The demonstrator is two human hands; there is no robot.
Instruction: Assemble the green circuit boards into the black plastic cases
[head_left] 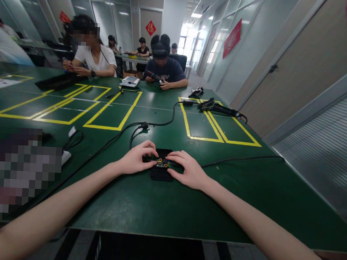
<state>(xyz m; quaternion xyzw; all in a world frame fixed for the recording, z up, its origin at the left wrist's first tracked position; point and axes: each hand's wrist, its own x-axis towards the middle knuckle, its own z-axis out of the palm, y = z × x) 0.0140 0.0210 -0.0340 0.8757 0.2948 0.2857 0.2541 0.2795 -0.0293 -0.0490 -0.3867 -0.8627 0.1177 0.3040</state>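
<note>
Between my two hands is a small circuit board [161, 164] with round copper-coloured parts on it. It lies in or on a flat black case [161, 176] on the green table. My left hand [137, 157] reaches in from the left, thumb and fingers closed on the board's left edge. From the right, my right hand [188, 171] has its fingertips along the board's upper right edge and its thumb at the lower right. The fingers cover part of the board's edges, and short dark leads show beside them.
A black cable [111, 138] with a plug [144, 125] runs across the green table [114, 208]. Yellow tape rectangles mark its far half. Black straps [218, 108] lie at far right, a white device [130, 81] at the back. Two people sit opposite, handling small things.
</note>
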